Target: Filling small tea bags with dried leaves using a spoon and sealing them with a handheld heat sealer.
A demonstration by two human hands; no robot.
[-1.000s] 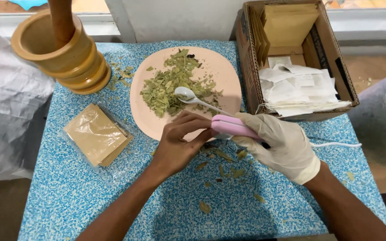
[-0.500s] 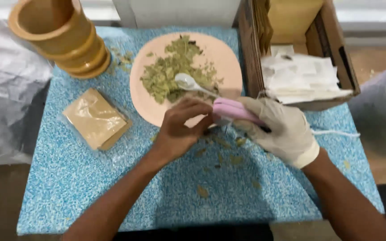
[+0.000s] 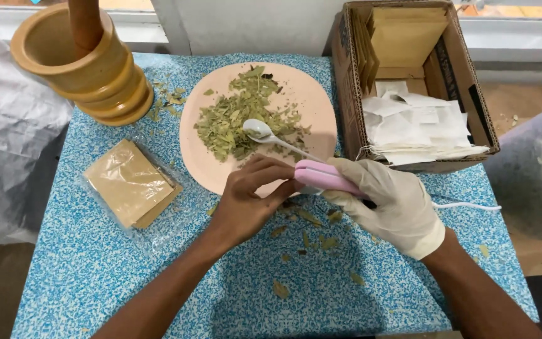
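My gloved right hand [image 3: 390, 204] grips a pink hand-held sealer [image 3: 322, 177] with a white cord [image 3: 465, 206] trailing right. My bare left hand [image 3: 249, 198] is curled at the sealer's tip, fingers pinched together; what it pinches is hidden. Just beyond lies a pale pink plate [image 3: 312, 103] with a heap of crushed dried green leaves [image 3: 239, 116] and a white plastic spoon [image 3: 265, 135] resting in it.
A wooden mortar with pestle [image 3: 79, 59] stands at the back left. A clear packet of tan sachets [image 3: 130, 182] lies at the left. A cardboard box [image 3: 453, 69] with white bags and brown envelopes stands at the right. Leaf bits are scattered over the blue speckled table [image 3: 158, 276].
Both hands stay together at the sealer near the plate's front edge. The camera view shifted slightly; nothing else has visibly moved.
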